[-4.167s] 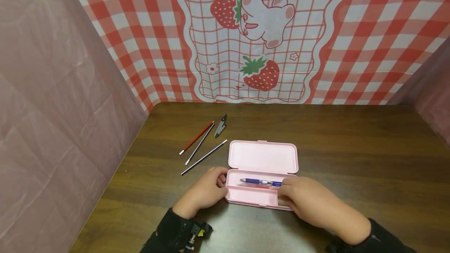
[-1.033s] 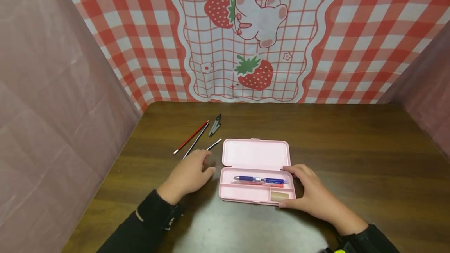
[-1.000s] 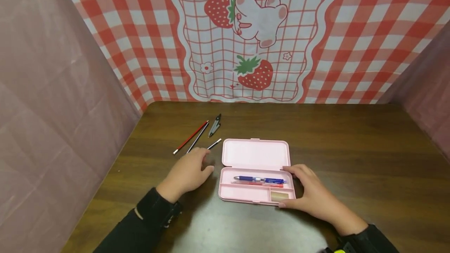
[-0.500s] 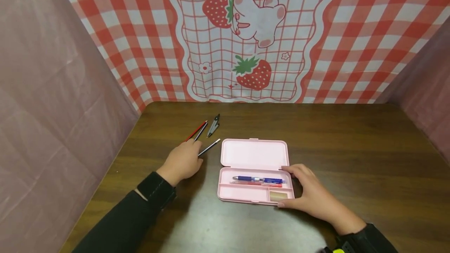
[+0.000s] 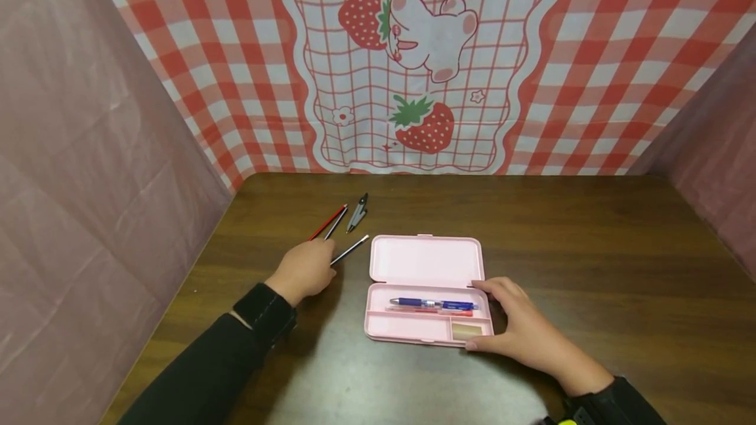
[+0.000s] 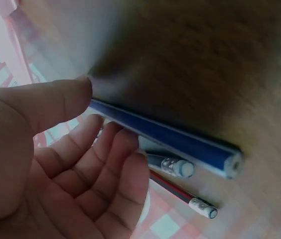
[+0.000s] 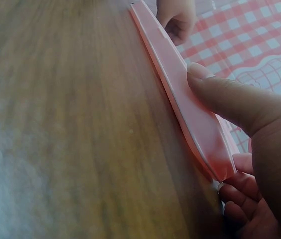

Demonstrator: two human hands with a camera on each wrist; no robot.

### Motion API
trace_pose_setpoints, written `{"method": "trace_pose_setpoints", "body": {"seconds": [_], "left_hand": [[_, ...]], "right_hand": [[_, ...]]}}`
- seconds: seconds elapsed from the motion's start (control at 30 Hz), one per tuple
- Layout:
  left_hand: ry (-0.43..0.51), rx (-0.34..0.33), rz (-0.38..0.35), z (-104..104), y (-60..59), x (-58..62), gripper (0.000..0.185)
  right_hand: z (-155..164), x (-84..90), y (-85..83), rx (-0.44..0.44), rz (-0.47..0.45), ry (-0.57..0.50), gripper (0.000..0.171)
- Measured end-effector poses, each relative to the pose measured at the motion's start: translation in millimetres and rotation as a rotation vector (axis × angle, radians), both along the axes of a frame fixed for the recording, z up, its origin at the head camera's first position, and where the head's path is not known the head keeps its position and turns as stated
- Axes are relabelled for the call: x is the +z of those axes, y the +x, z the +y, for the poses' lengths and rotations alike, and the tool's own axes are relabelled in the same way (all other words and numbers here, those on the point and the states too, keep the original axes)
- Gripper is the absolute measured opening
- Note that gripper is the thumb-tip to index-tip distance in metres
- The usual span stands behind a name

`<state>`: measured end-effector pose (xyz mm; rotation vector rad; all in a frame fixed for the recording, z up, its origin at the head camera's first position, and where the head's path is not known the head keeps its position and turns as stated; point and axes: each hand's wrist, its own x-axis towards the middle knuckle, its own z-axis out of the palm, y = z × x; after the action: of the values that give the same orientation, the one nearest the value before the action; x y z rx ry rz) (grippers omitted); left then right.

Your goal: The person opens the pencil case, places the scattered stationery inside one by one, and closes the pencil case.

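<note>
Right hand [image 5: 520, 326] grips the right end of the pink pencil case [image 5: 407, 328], lid back, blue pen [image 5: 407, 302] and red pen [image 5: 469, 313] in its rear compartment. Left hand [image 5: 304, 269] pinches a dark-blue pencil [image 6: 165, 134] left of the case (white tip just beside the lid). Beyond: red pencil [image 5: 327, 222], second dark pencil [image 5: 336, 223], grey compass [image 5: 357, 213], then checked cloth [image 5: 254, 71].

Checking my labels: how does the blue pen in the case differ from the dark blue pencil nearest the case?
The blue pen lies inside the pink pencil case; the dark blue pencil is outside, at the left hand. The pen lies along the case's length; the pencil slants. The pen has a pale mid-barrel band; the pencil, a white-tipped end. Both are slim.
</note>
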<state>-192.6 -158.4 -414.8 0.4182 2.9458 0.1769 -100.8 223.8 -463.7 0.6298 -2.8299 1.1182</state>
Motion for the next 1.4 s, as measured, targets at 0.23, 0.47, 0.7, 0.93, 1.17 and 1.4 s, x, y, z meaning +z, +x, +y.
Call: {"method": "trace_pose_setpoints", "body": {"seconds": [0.23, 0.47, 0.7, 0.93, 1.17, 1.4], "left_hand": [[0.025, 0.038, -0.020, -3.1, -0.1, -2.0, 0.019], [0.005, 0.088, -0.090, -0.9, 0.1, -5.7, 0.007], [0.018, 0.138, -0.117, 2.8, -0.1, -4.9, 0.024], [0.041, 0.144, -0.089, 8.0, 2.2, 1.3, 0.025], [0.095, 0.104, -0.030, 13.9, 7.5, 10.4, 0.011], [0.135, 0.074, 0.005, 24.7, 13.5, 20.7, 0.013]], "right_hand": [[0.3, -0.5, -0.9, 0.006, -0.004, 0.001, 0.096], [1.0, -4.9, -1.7, -0.003, -0.019, 0.003, 0.097], [1.0, -6.1, -1.7, -0.001, -0.017, -0.001, 0.097], [2.0, -5.3, -1.3, -0.003, -0.005, 0.002, 0.097], [1.9, -4.6, -1.1, -0.001, -0.013, -0.003, 0.096], [2.2, -4.6, -1.4, 0.002, -0.009, -0.006, 0.096]]}}
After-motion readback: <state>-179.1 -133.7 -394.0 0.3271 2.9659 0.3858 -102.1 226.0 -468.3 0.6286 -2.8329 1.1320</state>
